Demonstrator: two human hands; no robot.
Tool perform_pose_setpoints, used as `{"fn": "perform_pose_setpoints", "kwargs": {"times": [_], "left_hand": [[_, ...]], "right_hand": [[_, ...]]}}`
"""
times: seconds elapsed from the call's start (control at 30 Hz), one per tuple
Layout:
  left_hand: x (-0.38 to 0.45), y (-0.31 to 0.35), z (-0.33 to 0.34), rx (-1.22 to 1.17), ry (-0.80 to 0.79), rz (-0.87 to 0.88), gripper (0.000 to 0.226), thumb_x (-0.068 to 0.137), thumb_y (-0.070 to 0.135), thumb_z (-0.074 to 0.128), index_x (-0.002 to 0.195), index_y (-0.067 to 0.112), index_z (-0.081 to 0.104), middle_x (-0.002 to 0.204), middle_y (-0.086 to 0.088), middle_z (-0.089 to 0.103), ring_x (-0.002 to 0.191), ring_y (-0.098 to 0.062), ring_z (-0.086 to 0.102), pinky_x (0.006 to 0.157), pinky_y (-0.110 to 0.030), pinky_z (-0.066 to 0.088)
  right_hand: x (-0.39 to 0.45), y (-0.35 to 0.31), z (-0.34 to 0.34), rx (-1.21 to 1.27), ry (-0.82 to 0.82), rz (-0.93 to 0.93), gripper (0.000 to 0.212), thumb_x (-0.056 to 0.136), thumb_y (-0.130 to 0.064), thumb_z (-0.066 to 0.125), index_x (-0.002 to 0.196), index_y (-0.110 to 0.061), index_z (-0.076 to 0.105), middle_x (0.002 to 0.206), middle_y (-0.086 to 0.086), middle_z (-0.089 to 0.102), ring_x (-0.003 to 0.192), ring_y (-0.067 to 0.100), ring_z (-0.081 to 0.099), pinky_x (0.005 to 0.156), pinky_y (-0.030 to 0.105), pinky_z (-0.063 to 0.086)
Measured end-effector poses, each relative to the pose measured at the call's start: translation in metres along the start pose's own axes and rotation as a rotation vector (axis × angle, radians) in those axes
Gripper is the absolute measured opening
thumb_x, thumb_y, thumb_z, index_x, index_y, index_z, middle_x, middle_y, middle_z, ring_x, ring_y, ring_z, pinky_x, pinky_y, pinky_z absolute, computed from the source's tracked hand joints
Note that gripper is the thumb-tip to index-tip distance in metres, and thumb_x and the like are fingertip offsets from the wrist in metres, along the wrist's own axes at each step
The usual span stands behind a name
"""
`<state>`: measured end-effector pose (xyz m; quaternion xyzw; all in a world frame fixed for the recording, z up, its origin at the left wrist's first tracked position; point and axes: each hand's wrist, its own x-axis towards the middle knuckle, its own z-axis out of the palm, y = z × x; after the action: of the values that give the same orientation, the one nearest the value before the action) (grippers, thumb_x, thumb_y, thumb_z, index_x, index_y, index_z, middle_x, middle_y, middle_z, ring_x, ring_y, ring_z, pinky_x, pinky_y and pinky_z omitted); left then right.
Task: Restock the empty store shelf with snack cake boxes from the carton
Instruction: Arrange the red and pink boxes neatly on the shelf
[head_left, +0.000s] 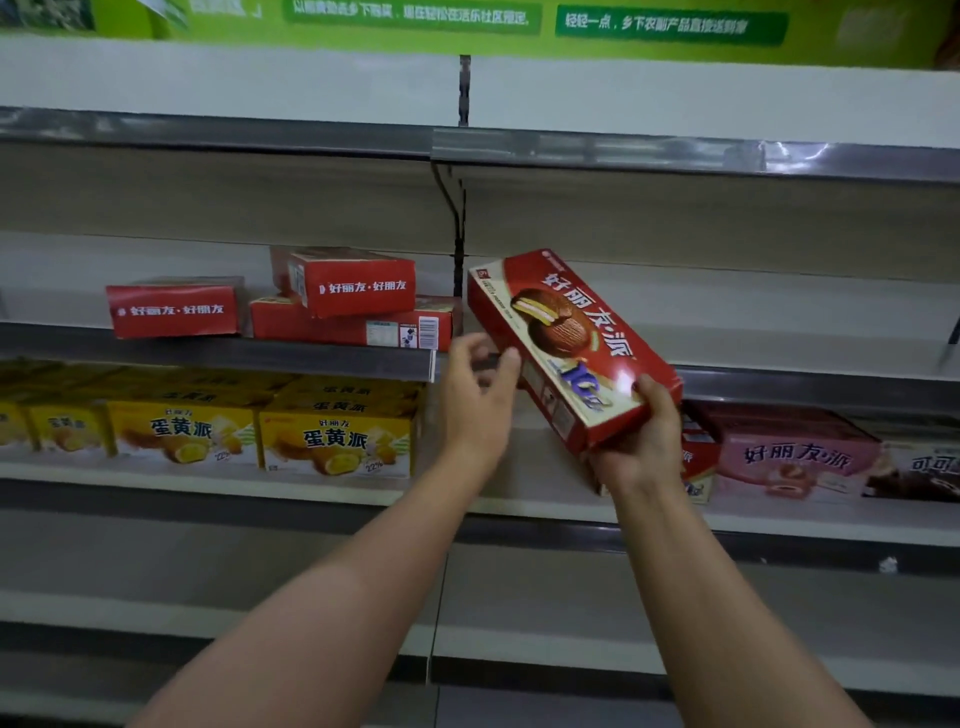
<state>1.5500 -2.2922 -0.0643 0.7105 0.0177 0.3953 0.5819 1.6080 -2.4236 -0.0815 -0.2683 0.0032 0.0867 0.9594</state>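
Held box: red chocolate pie box, tilted, lower end down to the right, in front of the middle shelf.
Right hand: gripping the lower end of the red chocolate pie box, thumb over the front face, fingers curled under the box.
Left hand: fingers loosely spread and slightly bent, fingertips just beside the box's left edge; contact cannot be told.
Stocked boxes: three red boxes on the left part of the middle shelf, one lying on top of another, the third alone further left.
Lower shelf, left: yellow egg-yolk pie boxes in a row.
Lower shelf, right: pink pie box beside a dark brown box at the frame edge.
Upper shelf: grey price rail along the front.
Top: green banner with white writing.
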Motion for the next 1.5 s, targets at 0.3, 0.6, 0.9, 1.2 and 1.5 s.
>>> {"fn": "perform_pose_setpoints", "kwargs": {"times": [0.3,0.6,0.9,1.2,1.5], "left_hand": [[-0.027,-0.033,-0.013,-0.177,0.1,-0.197,0.068,0.086,0.034,0.066,0.143,0.021,0.03,0.123,0.008,0.052,0.104,-0.004,0.052,0.088,-0.023,0.044],[-0.06,-0.105,-0.033,-0.298,-0.012,-0.549,0.088,0.082,0.003,0.07,0.145,0.034,0.017,0.108,-0.002,0.061,0.093,-0.02,0.066,0.07,-0.033,0.055],[-0.027,-0.145,-0.045,-0.115,-0.087,-0.654,0.028,0.084,0.005,0.068,0.109,0.013,0.059,0.106,-0.008,0.069,0.102,-0.027,0.065,0.085,-0.038,0.054],[0.014,-0.207,-0.047,0.632,-0.097,-0.335,0.046,0.082,0.042,0.069,0.118,0.014,0.061,0.124,-0.012,0.058,0.11,-0.032,0.057,0.092,-0.047,0.049],[0.03,-0.229,-0.033,0.747,-0.069,-0.421,0.027,0.092,0.018,0.057,0.115,0.005,0.056,0.114,-0.016,0.062,0.103,-0.034,0.059,0.075,-0.034,0.042]], "right_hand": [[-0.012,-0.004,-0.091,-0.084,-0.262,0.134,0.074,0.029,-0.038,0.096,0.095,-0.008,0.078,0.107,0.019,0.07,0.091,0.035,0.07,0.076,0.056,0.056],[-0.004,-0.003,-0.142,-0.253,-0.158,0.228,0.083,0.022,-0.027,0.098,0.098,-0.007,0.072,0.098,0.018,0.072,0.082,0.032,0.071,0.069,0.048,0.059],[0.02,0.004,-0.102,-0.689,-0.005,0.069,0.039,0.092,-0.022,0.058,0.13,-0.012,0.054,0.098,0.008,0.072,0.076,0.019,0.07,0.067,0.036,0.059],[0.087,0.042,-0.083,-1.335,0.167,-0.208,0.035,0.098,-0.025,0.052,0.13,-0.012,0.054,0.126,0.012,0.061,0.116,0.029,0.056,0.104,0.046,0.042],[0.112,0.085,-0.1,-1.638,0.41,-0.314,0.056,0.087,-0.015,0.064,0.137,-0.016,0.039,0.131,0.015,0.047,0.111,0.036,0.056,0.088,0.039,0.045]]}}
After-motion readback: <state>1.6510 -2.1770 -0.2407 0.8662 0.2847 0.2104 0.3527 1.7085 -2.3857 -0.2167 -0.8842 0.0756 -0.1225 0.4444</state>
